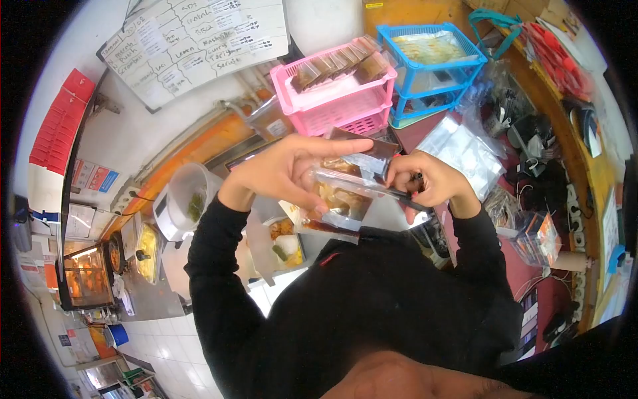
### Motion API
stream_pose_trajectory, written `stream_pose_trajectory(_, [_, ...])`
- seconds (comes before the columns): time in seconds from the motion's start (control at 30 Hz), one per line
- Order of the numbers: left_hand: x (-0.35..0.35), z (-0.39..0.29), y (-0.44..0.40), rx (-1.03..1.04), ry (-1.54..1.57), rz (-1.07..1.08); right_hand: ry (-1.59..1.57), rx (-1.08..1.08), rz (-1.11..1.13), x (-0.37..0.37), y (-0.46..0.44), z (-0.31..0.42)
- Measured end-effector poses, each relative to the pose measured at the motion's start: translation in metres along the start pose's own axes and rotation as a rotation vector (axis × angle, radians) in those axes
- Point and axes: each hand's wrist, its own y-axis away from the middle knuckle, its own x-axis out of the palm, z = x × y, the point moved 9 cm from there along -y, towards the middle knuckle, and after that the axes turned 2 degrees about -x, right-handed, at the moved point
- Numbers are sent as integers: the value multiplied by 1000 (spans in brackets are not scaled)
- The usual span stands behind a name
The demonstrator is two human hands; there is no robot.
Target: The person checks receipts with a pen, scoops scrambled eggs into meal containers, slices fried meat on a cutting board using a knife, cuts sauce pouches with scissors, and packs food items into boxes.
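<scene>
Just past the hands (276,167) sits a pink rack (339,112).

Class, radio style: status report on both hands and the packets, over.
Left hand: gripping clear packets. Right hand: holding black tool, probably scissors, by the packets. Pink rack beyond; nothing visibly blocking.

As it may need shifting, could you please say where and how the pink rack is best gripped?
Probably grip the pink rack by its near and left upper rims, coming from in front: the blue rack crowds its right, and brown sachets lie on top.
</scene>
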Motion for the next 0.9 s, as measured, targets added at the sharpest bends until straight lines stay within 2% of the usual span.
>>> stream_pose_trajectory(0.1, [3,4,-7,39,56,-20,231,-193,-7,-2,0,2])
stream_pose_trajectory(0.2, [-1,12,-8,38,114,-53,85,-142,-41,-2,-2,-6])
stream_pose_trajectory(0.33, [3,17,-5,94,159,-42,44,10,-136,3,-8,-17])
stream_pose_trajectory(0.4, [3,27,2,3,152,-80,6,29,-200,6,-18,-16])
stream_pose_trajectory(0.5, [-13,52,31,90,34,-225,-214,199,-129,19,-26,-30])
stream_pose_trajectory(0.53, [-18,62,51,75,48,-353,-17,101,-27,18,-28,-35])
stream_pose_trajectory(0.57, [-24,72,74,54,60,-480,-3,39,-16,13,-22,-53])
stream_pose_trajectory(0.63, [-33,112,114,-64,-110,-649,-171,135,-36,12,-14,-68])
stream_pose_trajectory(0.7, [-36,153,145,-200,-297,-819,-203,201,-99,9,-10,-90])
stream_pose_trajectory(0.73, [-36,180,157,-239,-247,-908,-215,232,-139,7,-10,-101])
stream_pose_trajectory(0.83, [-42,245,181,-343,-355,-1035,-168,280,-84,12,-21,-113])
stream_pose_trajectory(0.87, [-43,269,190,-400,-535,-1061,-159,388,-104,15,-22,-118])
stream_pose_trajectory(0.9, [-44,292,200,-455,-720,-1079,-134,361,-96,18,-27,-115])
